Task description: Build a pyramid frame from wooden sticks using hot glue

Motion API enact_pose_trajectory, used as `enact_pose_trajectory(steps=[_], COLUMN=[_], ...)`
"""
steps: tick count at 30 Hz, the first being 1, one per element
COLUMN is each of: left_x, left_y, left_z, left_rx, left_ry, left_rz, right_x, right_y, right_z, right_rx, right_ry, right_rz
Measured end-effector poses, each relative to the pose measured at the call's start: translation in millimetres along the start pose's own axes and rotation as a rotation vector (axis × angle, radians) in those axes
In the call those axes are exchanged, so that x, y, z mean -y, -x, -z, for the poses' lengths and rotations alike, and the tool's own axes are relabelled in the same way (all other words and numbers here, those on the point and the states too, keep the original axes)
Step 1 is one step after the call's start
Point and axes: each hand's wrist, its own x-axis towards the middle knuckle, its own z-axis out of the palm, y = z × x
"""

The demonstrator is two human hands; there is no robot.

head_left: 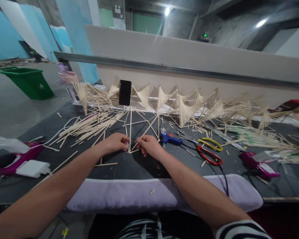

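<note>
A frame of thin wooden sticks point(130, 124) stands on the dark table in front of me, its near corner between my two hands. My left hand point(117, 142) is closed at the left of that corner, fingertips pressed together close to the upright stick; what they pinch is hidden. My right hand point(149, 145) pinches a slanting wooden stick point(148, 128) that runs up and away from the corner. To the right lie a blue glue gun point(173, 139) and scissors point(209, 155) with red and yellow handles.
Loose sticks point(89, 127) pile up at left. Twisted fan-shaped stick models point(188, 111) line the back beside a black phone point(125, 93). Purple power strips point(260, 166) with cables sit at both sides. A lilac pad point(129, 196) covers the near edge; a green bin point(30, 83) stands beyond.
</note>
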Motion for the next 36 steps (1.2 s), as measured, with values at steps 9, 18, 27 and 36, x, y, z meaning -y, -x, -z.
enact_pose_trajectory(steps=[9,18,27,36], left_x=[-17.7,-7.0,-4.0,1.9], left_y=[-4.9,-10.1,-11.3,-13.4], left_z=[-2.1,0.9,-2.5,-5.3], left_rx=[0.033,0.101,0.071,0.045], left_ry=[-0.433,-0.415,-0.377,-0.307], left_rz=[-0.193,-0.274,-0.307,-0.292], right_x=[3.5,2.6,1.7,-4.5], right_y=[2.9,3.1,4.4,0.1], right_z=[2.9,3.1,3.8,3.1], right_rx=[0.023,0.043,0.027,0.038], right_ry=[0.050,0.038,0.039,0.052], right_rz=[-0.007,-0.001,0.018,0.029])
